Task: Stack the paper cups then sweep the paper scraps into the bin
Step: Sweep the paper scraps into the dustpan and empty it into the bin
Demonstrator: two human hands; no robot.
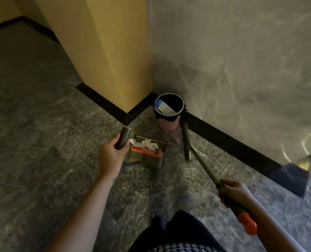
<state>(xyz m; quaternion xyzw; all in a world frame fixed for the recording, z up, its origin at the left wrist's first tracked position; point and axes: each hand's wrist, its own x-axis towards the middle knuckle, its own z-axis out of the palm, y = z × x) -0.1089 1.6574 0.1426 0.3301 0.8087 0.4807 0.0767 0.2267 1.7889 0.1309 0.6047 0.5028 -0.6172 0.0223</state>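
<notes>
Left hand (113, 153) grips the dustpan (151, 160), paper scraps (147, 143) heaped just beside it; best carried level to the bin (167, 126) beyond, while the right hand (233, 191) grips the broom (203, 166).

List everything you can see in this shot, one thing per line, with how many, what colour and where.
bin: one, pink with black liner, in the corner between pillar and wall
white and blue item: one, inside the bin; too blurred to name
dustpan: one, dark green with an orange comb, in front of the bin
paper scraps: small heap, white, in the dustpan
broom: one, dark green stick with an orange end, slanting toward the bin
pillar: one, yellow, left of the bin
wall: one, grey marble, right
skirting: black, along pillar and wall
floor: grey, speckled
left hand: grips the dustpan handle
right hand: grips the broom stick
</notes>
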